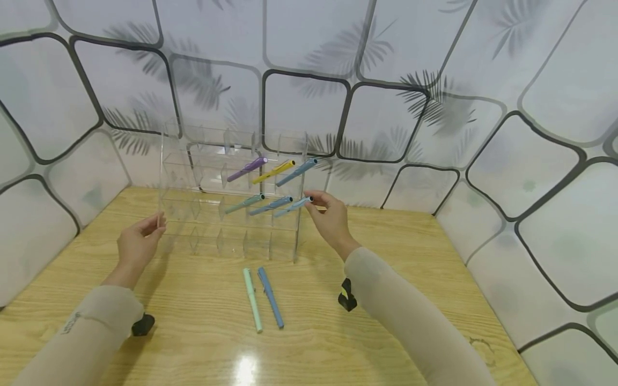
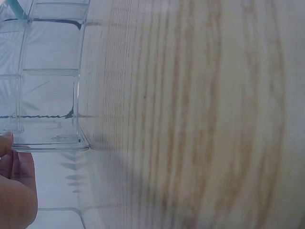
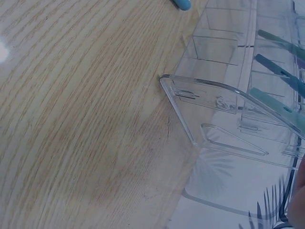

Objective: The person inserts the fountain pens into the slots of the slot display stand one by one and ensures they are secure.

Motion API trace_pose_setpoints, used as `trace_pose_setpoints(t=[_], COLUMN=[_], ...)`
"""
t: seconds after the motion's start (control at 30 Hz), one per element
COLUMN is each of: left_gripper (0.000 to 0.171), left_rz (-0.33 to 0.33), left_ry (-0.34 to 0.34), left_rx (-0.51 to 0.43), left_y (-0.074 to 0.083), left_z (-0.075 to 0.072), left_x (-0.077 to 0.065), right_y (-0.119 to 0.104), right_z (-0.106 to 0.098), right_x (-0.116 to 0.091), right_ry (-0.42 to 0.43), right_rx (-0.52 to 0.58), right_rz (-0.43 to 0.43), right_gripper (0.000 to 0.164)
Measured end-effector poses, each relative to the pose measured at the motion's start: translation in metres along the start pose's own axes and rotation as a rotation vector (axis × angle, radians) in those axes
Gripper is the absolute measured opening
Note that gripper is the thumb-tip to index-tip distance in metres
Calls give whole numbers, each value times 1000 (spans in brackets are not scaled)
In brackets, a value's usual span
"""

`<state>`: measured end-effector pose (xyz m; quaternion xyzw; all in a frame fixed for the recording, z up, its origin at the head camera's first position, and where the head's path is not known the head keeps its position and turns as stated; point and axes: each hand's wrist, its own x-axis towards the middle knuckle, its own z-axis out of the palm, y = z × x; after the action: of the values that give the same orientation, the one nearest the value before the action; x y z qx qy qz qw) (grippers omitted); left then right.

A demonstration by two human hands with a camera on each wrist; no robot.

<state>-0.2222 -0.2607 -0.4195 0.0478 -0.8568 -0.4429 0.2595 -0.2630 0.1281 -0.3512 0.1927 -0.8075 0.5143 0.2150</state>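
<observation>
A clear acrylic pen rack with tiered compartments stands upright on the table. My left hand pinches the edge of its left side panel; the left wrist view shows thumb and fingers at that panel. At the opposite end, my right hand grips the right side panel, thumb and index finger beside the end of a light blue pen; its fingertip contact is partly hidden. In the upper row slant a purple pen, a yellow pen and a blue pen. Below sit a green pen and another blue pen.
In front of the rack, a mint green pen and a blue clip pen lie on the wooden table. Patterned wall panels rise behind the rack and along both sides.
</observation>
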Motion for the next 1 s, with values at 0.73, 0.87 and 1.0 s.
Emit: trace_pose_setpoints(t=[0.73,0.87,1.0], left_gripper=[35,34,35], left_rz=[4,13,13], left_ry=[-8,1,3], left_rx=[9,4,4], left_y=[-3,-4,-6], left_z=[0,1,1], left_x=[1,2,3], right_y=[20,27,31], right_z=[5,9,11], right_x=[-52,-70,-86], right_ry=[49,27,-9], right_rx=[246,250,235], right_rz=[397,467,502], right_gripper=[44,46,47])
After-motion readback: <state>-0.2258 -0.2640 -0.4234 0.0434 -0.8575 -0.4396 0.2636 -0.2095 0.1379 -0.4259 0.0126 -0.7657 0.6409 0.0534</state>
